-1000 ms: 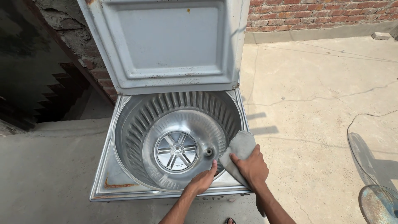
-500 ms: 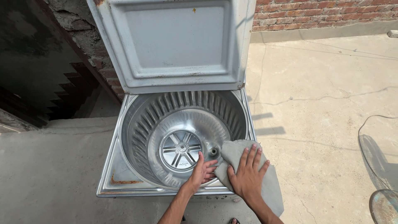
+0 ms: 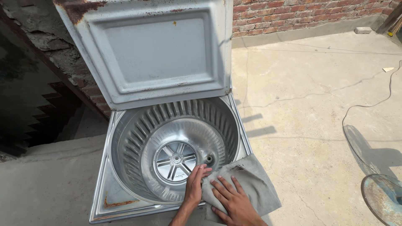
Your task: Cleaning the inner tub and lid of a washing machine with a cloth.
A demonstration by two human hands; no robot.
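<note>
Metal tub [image 3: 138, 138] of the top-loading washer: only its finned agitator disc [image 3: 176, 161] at the bottom, lid [image 3: 150, 54] propped upright behind. Grey cloth [image 3: 251, 184] draped over the tub's near-right rim. Right hand [image 3: 232, 201] flat on the cloth, fingers spread, gripping nothing. Left hand [image 3: 194, 184] rests open inside the tub wall, touching the cloth's edge.

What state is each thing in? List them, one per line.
Lid: raised, rusty at the edges.
Tub: open, nothing inside.
Cloth: spread flat over the tub's near right corner.
Left hand: flat on the tub's inner wall.
Right hand: fingers spread, pressing the cloth.
</note>
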